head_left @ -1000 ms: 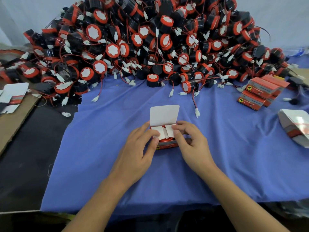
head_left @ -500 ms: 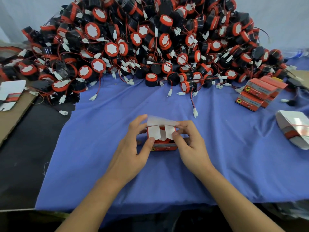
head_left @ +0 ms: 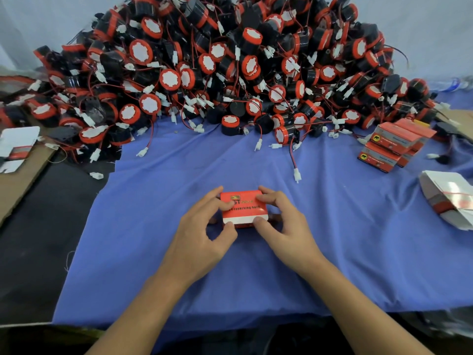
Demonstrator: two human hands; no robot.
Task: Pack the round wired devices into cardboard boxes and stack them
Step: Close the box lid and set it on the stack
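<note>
the box (head_left: 244,208) is pinched on the table (head_left: 345,239) between the left hand (head_left: 202,237) and right hand (head_left: 286,226), fingers curled over its top. it is judged light, thin-walled, crushable; best held by its side edges.

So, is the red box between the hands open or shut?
Shut: the red box has its printed lid folded flat; left hand and right hand grip it.
</note>
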